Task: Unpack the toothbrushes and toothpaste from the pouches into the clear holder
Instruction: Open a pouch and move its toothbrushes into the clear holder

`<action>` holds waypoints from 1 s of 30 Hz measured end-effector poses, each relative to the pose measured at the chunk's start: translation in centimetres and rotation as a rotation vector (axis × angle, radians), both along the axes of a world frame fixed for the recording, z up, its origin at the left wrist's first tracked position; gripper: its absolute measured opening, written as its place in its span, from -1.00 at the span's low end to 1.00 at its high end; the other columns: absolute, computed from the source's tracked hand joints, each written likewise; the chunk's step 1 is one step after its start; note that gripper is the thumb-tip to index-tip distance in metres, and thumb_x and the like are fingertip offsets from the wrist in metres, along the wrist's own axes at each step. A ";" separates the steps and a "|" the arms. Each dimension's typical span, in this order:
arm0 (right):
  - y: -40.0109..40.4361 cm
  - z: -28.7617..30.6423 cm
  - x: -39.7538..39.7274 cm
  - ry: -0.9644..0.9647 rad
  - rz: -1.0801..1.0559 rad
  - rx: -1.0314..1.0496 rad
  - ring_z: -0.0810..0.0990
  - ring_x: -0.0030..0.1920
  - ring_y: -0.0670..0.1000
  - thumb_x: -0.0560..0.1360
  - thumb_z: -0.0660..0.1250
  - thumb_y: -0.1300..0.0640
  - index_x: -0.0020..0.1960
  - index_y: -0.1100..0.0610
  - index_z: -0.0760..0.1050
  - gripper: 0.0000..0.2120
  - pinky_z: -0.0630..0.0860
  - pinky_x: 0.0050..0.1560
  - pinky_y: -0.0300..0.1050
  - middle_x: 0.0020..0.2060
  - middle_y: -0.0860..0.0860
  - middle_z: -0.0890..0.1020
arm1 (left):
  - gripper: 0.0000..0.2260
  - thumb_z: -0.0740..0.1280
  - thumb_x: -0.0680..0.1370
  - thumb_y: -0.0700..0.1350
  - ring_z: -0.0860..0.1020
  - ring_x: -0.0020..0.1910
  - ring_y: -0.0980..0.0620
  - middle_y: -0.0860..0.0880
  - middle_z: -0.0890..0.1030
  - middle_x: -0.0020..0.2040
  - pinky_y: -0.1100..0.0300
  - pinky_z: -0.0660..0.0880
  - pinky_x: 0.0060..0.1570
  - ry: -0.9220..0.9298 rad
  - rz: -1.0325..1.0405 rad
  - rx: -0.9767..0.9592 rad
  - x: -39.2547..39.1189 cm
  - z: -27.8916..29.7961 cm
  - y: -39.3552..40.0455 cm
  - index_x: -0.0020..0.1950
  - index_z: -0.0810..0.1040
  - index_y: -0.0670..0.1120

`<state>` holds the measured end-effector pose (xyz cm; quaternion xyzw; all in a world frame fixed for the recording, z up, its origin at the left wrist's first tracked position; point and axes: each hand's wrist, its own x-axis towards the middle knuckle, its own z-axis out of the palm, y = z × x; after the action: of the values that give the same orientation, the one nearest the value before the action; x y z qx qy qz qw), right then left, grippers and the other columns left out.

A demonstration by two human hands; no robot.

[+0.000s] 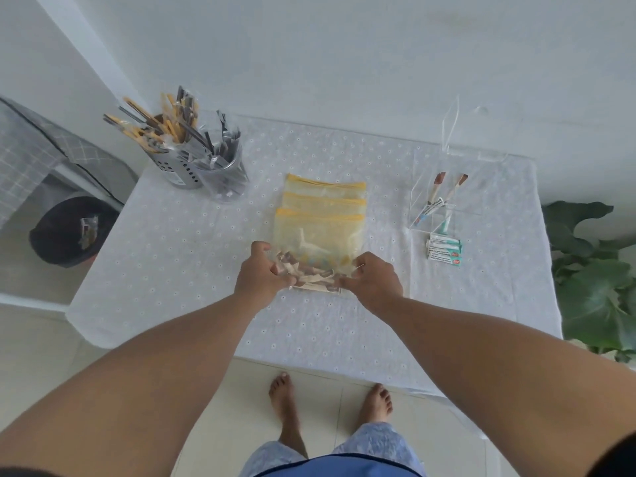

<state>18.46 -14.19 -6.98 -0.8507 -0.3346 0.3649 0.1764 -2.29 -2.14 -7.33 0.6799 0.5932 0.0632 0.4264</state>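
Several yellow mesh pouches (pixel 320 218) lie stacked in the middle of the table. At their near end my left hand (pixel 263 275) and my right hand (pixel 373 278) both grip a clear pack of wrapped toothbrushes (pixel 315 273) that lies across the nearest pouch's edge. The clear holder (pixel 444 201) stands at the right with two toothbrushes and a toothpaste tube leaning inside. A small pile of toothpaste boxes (pixel 444 248) lies just in front of it.
A metal perforated cup (pixel 175 166) and a clear cup (pixel 225 177), both full of wrapped utensils, stand at the back left. A black bin (pixel 69 232) sits on the floor left of the table. A leafy plant (pixel 595 270) is beside the right edge.
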 end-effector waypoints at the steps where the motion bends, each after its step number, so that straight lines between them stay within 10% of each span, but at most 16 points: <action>1: -0.1 0.0 0.1 0.006 -0.015 0.009 0.63 -0.08 0.00 0.42 0.58 -0.16 0.20 0.00 0.51 -0.53 0.50 -0.20 -0.09 -0.07 -0.08 0.64 | -0.32 0.66 0.35 -0.14 0.55 -0.23 0.06 0.01 0.55 -0.22 0.22 0.43 -0.29 -0.017 0.021 -0.019 0.1 0.2 -0.2 0.33 0.35 -0.04; 7: -1.6 0.2 1.3 0.006 -0.046 0.131 0.60 -0.14 -0.03 0.44 0.58 -0.06 -0.03 -0.08 0.51 -0.74 0.44 -0.23 -0.12 -0.19 -0.12 0.61 | -0.60 0.64 0.37 -0.22 0.33 -0.43 0.13 0.08 0.39 -0.39 0.34 0.26 -0.45 -0.159 -0.019 -0.172 0.2 0.6 -1.9 -0.23 0.38 -0.06; 15: -3.5 1.8 4.7 -0.066 -0.073 0.207 0.59 -0.15 0.01 0.46 0.55 -0.04 -0.14 -0.05 0.47 -0.75 0.53 -0.10 0.00 -0.23 -0.14 0.60 | -0.67 0.61 0.43 -0.07 0.70 -0.25 0.06 -0.12 0.73 -0.20 0.09 0.58 -0.14 -0.303 -0.036 -0.357 2.4 2.4 -4.0 0.05 0.65 -0.24; 21: -3.9 4.4 6.6 -0.204 -0.094 0.197 0.53 0.14 0.01 0.47 0.47 -0.22 0.31 -0.07 0.47 -0.51 0.52 0.16 0.07 0.10 -0.07 0.58 | -0.67 0.59 0.41 -0.05 0.49 -0.39 -0.02 -0.11 0.50 -0.42 0.16 0.34 -0.33 -0.293 -0.041 -0.119 5.0 2.9 -6.4 -0.30 0.50 -0.18; 30: -3.9 9.5 5.5 0.266 -0.212 0.182 0.66 -0.27 0.04 0.43 0.28 -0.54 -0.16 0.18 0.54 -0.28 0.43 -0.28 -0.11 -0.19 0.02 0.75 | -0.80 0.48 0.49 0.12 0.55 -0.26 0.14 0.15 0.56 -0.29 0.21 0.38 -0.31 -0.023 -0.333 0.214 7.6 3.4 -12.4 -0.12 0.58 0.02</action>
<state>24.00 -18.14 2.48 -0.8060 -0.2485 0.4218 0.3328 5.30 -14.50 -3.97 0.8093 0.4576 0.0622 0.3630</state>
